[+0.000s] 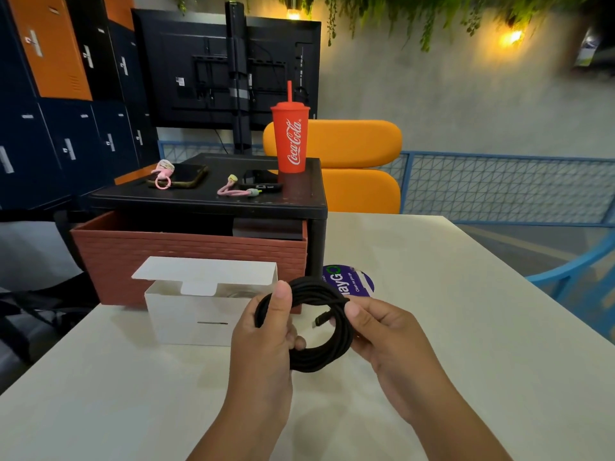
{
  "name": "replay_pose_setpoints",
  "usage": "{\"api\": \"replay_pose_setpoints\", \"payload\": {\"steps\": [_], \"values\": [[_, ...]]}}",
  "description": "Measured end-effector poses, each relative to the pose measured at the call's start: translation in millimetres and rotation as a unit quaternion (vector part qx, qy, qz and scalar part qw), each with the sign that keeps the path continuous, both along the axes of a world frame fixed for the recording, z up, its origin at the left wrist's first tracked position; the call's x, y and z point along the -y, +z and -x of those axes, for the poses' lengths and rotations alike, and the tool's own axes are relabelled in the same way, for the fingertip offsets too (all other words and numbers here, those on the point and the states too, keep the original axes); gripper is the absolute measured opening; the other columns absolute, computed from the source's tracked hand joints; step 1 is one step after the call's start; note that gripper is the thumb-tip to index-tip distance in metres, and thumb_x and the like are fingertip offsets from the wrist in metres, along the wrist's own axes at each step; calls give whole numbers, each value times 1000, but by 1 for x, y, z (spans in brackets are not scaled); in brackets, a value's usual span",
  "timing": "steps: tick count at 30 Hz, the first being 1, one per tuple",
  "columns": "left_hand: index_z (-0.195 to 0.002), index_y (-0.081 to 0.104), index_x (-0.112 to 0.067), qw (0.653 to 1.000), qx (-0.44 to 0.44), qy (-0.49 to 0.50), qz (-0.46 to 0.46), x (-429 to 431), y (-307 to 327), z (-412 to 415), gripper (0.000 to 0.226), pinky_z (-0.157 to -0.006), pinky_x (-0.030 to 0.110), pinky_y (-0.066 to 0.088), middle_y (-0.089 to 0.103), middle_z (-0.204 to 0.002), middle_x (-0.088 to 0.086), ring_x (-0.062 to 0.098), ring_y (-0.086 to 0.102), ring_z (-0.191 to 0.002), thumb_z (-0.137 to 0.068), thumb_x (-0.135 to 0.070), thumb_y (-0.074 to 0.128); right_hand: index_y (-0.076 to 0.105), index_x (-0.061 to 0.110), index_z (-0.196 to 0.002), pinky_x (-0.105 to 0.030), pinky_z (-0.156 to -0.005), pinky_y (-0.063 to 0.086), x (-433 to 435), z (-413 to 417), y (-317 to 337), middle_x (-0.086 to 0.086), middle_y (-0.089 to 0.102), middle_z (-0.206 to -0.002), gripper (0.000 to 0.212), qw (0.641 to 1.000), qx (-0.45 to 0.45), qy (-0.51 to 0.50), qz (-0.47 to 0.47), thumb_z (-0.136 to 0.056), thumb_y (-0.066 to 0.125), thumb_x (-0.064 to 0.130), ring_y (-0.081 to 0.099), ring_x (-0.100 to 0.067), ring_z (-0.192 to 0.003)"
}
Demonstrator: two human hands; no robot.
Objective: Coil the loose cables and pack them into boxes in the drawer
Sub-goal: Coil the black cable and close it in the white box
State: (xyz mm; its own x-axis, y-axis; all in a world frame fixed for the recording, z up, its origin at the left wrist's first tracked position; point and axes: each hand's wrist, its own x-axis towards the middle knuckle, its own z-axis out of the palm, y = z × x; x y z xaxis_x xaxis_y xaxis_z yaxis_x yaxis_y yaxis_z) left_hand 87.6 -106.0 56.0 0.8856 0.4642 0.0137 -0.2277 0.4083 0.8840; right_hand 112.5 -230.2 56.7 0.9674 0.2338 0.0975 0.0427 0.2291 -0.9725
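White bench: you are gripping the coiled black braided cable with left hand and right hand; slackening either probably risks loops springing apart before boxing.

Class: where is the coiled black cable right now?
Head view, lower centre: the coiled black cable is held between the left hand and right hand, just right of the open white box.

**Lamp-lit grey wall**

Navy and orange lockers stand left, beside a black monitor's back. An orange chair sits behind the white table. Blue mesh railing runs along the wall; greenery hangs above.
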Motion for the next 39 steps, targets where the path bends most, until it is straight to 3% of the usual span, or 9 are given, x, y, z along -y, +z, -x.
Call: {"api": "replay_pose_setpoints", "payload": {"steps": [5,8,15,23,28,31,34,36,39], "values": [[-64,52,-19,998,-10,47,-45,-4,-3,-1,42,-65,34,35,38,-46,-7,16,37,-55,-59,-61,56,69,6,-100,-21,-73,55,3,-1,0,-5,73,-86,37,997,-40,63,-18,-65,78,14,69,-12,-80],[-61,51,-21,996,-18,55,-62,-4,-6,-2,40,-62,32,33,36,-47,-6,16,35,-56,-61,-61,56,68,7,-99,-24,-78,55,7,-3,0,-6,72,-90,39,996,-45,75,7,-61,70,16,68,-14,-83],[-69,53,-16,988,-33,59,-141,3,-11,-3,35,-55,24,34,40,-54,-2,4,39,-46,-86,-46,51,63,6,-99,-25,-70,53,11,-8,-3,-11,71,-85,37,993,-65,97,5,-62,64,5,68,-18,-77],[-79,58,-15,991,-38,14,-128,0,-17,-8,27,-63,32,39,42,-49,-5,12,39,-53,-88,-40,53,61,7,-107,-27,-68,54,20,-11,-4,-7,68,-79,43,978,-113,170,36,-64,60,4,66,-17,-72],[-88,60,-21,987,-70,-41,-139,2,-24,-13,14,-67,31,42,48,-50,-8,11,43,-57,-92,-32,52,60,9,-106,-30,-76,52,27,-16,-7,-7,68,-81,34,969,-130,165,129,-73,60,2,66,-16,-73],[-90,55,-28,967,-116,-81,-211,2,-29,-15,11,-65,20,42,56,-66,-4,10,50,-64,-96,-31,47,59,13,-109,-31,-80,52,26,-18,-11,-7,66,-83,20,951,-131,122,251,-91,53,7,64,-15,-74],[-89,47,-34,914,-138,-111,-364,4,-37,-17,11,-63,10,38,56,-81,-12,-1,51,-75,-98,-30,42,57,17,-109,-33,-82,46,27,-21,-18,-6,60,-93,17,897,-65,83,428,-95,47,21,56,-18,-85],[-95,43,-36,878,-136,-107,-445,4,-42,-18,7,-65,6,38,53,-87,-18,-4,50,-80,-98,-31,39,55,18,-105,-29,-79,41,26,-21,-20,-2,56,-91,15,882,-37,78,463,-97,44,24,50,-16,-82],[-103,45,-34,840,-109,-100,-522,1,-50,-21,8,-71,9,42,57,-95,-14,4,54,-87,-98,-34,39,51,21,-104,-24,-75,39,24,-20,-20,-1,56,-94,12,877,-21,71,475,-97,42,23,49,-14,-82]]}}
